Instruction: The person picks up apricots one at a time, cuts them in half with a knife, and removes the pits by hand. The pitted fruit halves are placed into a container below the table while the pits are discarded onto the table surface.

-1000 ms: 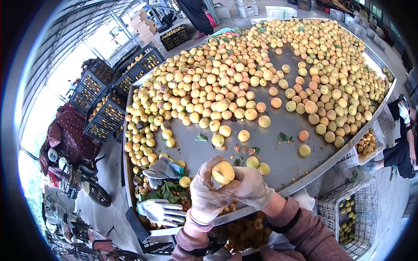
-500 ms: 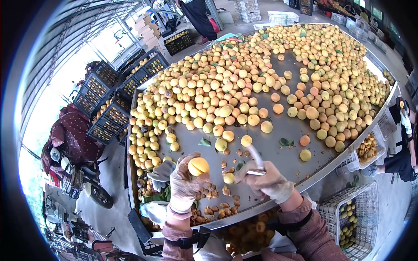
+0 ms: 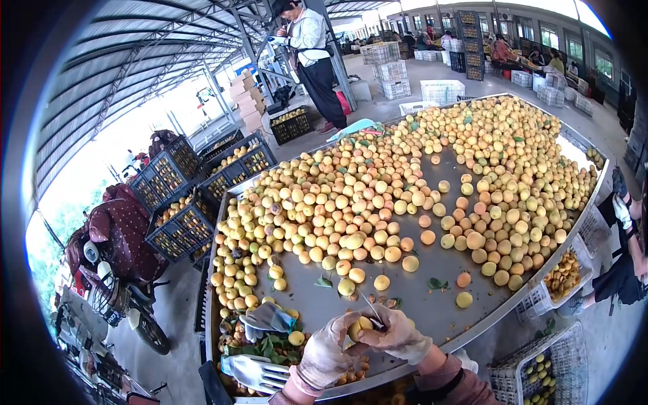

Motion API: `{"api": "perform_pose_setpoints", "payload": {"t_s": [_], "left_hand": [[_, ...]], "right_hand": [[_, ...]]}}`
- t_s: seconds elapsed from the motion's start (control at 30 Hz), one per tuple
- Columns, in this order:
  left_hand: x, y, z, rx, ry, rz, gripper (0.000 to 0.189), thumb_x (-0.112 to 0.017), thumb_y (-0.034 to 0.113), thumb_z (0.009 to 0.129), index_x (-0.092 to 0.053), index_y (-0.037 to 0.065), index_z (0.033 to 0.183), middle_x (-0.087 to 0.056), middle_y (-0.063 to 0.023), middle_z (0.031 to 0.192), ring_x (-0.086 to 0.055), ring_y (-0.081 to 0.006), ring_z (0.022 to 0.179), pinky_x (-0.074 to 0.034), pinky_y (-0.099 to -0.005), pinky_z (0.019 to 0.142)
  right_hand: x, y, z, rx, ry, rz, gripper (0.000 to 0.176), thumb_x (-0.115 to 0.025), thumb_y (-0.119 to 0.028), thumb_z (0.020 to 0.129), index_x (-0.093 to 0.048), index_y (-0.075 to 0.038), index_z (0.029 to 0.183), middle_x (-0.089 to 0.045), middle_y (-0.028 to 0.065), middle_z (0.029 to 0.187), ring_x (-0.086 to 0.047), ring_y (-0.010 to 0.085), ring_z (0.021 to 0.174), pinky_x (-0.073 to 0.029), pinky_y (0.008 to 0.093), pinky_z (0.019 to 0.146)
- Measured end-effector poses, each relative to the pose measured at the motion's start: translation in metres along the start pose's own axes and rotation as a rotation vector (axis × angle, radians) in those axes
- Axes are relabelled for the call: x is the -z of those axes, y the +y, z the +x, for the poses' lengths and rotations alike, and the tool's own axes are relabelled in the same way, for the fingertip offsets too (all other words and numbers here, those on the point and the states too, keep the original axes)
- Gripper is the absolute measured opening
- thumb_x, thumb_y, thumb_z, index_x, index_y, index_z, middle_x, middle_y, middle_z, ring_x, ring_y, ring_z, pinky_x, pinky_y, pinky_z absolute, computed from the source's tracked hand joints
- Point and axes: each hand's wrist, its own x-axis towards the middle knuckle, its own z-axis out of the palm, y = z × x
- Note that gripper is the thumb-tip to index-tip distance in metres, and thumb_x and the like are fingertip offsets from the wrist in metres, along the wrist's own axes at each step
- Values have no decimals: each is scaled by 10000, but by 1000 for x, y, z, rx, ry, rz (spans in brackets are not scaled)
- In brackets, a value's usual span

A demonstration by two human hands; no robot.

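My left hand (image 3: 329,352), in a pale soiled glove, has its fingers wrapped round a yellow apricot (image 3: 360,327) near the table's front edge. Right beside it, my right hand (image 3: 399,335), gloved too, grips a small knife (image 3: 371,305) whose thin blade points up and to the left over the fruit. The two hands meet at the apricot. Beyond them, a wide heap of apricots (image 3: 351,196) covers much of the metal table (image 3: 405,297). Pits and scraps lie partly hidden behind my hands.
Grey gloves (image 3: 268,318), leaves and a clear plastic item with fork-like prongs (image 3: 260,373) lie at the table's left. Black crates (image 3: 181,226) stand beyond its left edge, white crates (image 3: 557,368) at the right. One person (image 3: 314,61) stands behind; another (image 3: 628,236) is at the right.
My view has tilted up, showing more of the hall. My hands have come together: the apricot in my left hand now meets the knife in my right.
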Motion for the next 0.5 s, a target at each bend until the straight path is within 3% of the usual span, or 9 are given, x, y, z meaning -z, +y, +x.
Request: {"api": "perform_pose_setpoints", "payload": {"t_s": [0.07,0.2,0.23,0.27,0.33,0.37,0.4,0.47,0.5], "left_hand": [[-3,-2,-4,4,6,-95,564,-780,52,699,-511,29,1194,-647,-157,960,-673,-264,835,-535,-303,709],[-16,-8,-8,-8,172,141,461,-640,-1,733,-529,23,1180,-628,-171,1036,-658,-322,837,-545,-340,719],[-14,-17,-7,21,244,27,436,-617,-30,735,-536,9,1162,-625,-166,1041,-657,-307,817,-544,-334,707],[-14,-28,-6,45,321,-84,414,-594,-59,737,-543,-5,1144,-622,-162,1045,-655,-292,797,-543,-328,696],[-30,-54,-14,312,444,-607,346,-532,-102,762,-551,-40,1102,-621,-149,1044,-647,-245,776,-540,-313,693],[-31,-49,-14,389,491,-927,272,-558,57,882,-534,-36,1136,-627,-158,1041,-652,-225,753,-545,-315,689],[-26,-45,-16,412,488,-917,272,-558,57,882,-534,-36,1136,-627,-158,1041,-652,-225,753,-545,-315,689],[-15,-41,-18,563,349,-1305,471,-478,412,976,-498,1,1207,-621,-168,986,-626,-205,738,-545,-311,650],[-15,-47,-19,602,374,-1327,511,-485,464,959,-508,13,1197,-632,-182,986,-631,-220,693,-545,-337,578]], "right_hand": [[-2,-5,-6,-75,-30,262,360,-723,-160,835,-561,-29,1129,-625,15,932,-565,80,858,-482,236,774],[-16,7,-5,-3,31,355,259,-661,-193,885,-576,-38,1074,-611,1,829,-539,48,641,-446,195,566],[-14,-8,-9,-119,7,391,279,-623,-245,903,-593,-49,1100,-609,-3,801,-502,35,552,-397,181,491],[-11,-6,-12,-185,11,462,450,-586,-337,900,-578,20,1174,-660,76,884,-585,106,646,-468,230,566],[-12,4,-8,-80,-36,594,352,-563,-304,917,-600,-48,1155,-614,5,771,-502,47,527,-384,187,464],[-8,5,-8,-127,-98,641,371,-540,-332,924,-604,-35,1137,-616,21,770,-502,46,525,-370,180,456],[-2,2,-10,-158,-138,578,449,-552,-419,925,-610,-28,1138,-602,19,706,-492,50,488,-349,178,427],[14,3,-20,-280,-333,457,568,-565,-538,898,-620,-25,1136,-572,2,629,-463,56,443,-325,186,394],[15,-4,-25,-221,-451,435,673,-564,-623,854,-623,-25,1158,-544,-12,582,-437,58,405,-309,193,373]]}}
